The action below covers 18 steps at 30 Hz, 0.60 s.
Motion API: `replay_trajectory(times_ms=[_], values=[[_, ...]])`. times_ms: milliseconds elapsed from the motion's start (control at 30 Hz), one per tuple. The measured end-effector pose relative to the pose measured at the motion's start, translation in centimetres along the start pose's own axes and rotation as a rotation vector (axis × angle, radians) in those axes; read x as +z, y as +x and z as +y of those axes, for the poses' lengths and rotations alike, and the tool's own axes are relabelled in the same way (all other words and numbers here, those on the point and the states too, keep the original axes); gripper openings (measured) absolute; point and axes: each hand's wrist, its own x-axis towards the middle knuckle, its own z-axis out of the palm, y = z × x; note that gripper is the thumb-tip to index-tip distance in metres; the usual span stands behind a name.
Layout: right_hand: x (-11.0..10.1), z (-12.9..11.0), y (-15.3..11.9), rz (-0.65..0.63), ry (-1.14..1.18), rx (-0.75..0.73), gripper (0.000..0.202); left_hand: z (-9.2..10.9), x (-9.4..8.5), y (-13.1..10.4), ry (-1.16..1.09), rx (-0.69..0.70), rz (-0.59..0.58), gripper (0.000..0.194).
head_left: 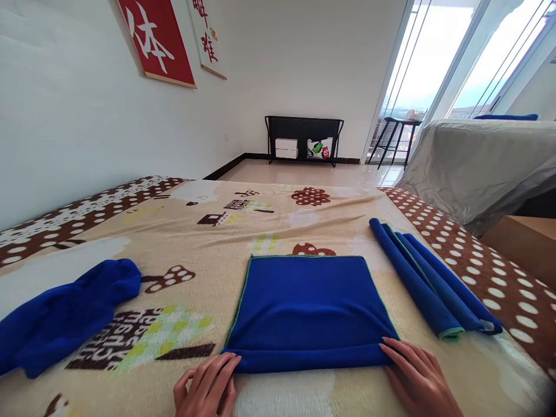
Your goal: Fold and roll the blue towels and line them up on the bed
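A blue cloth (pixel 313 301) with green-stitched edges lies flat on the patterned blanket (pixel 295 394), its near edge rolled into a narrow band. At the left end of that roll, my left hand (pixel 206 383) has its fingers curled over the fabric. My right hand (pixel 417 373) grips the other end, fingertips on top and thumb low behind them. Slight wrinkles cross the cloth just beyond the roll. To the right lie rolled blue cloths (pixel 430 278) side by side, apart from my hand. A crumpled blue cloth (pixel 82 307) rests at the left.
The blanket's brown polka-dot border (pixel 490 278) runs along the right side. Beyond it are a cardboard box (pixel 521 249) and a plastic-covered piece of furniture (pixel 490 156). A black rack (pixel 304 130) stands by the far wall, and a black stool (pixel 397 136) near the window.
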Motion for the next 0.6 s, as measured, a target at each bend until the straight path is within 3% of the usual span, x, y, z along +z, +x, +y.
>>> replay_trajectory(times_ms=[600], values=[[1.03, -0.11, -0.30, 0.032, 0.058, 0.123, 0.026, -0.53, 0.69, 0.55, 0.035, 0.038, -0.002, 0.037]])
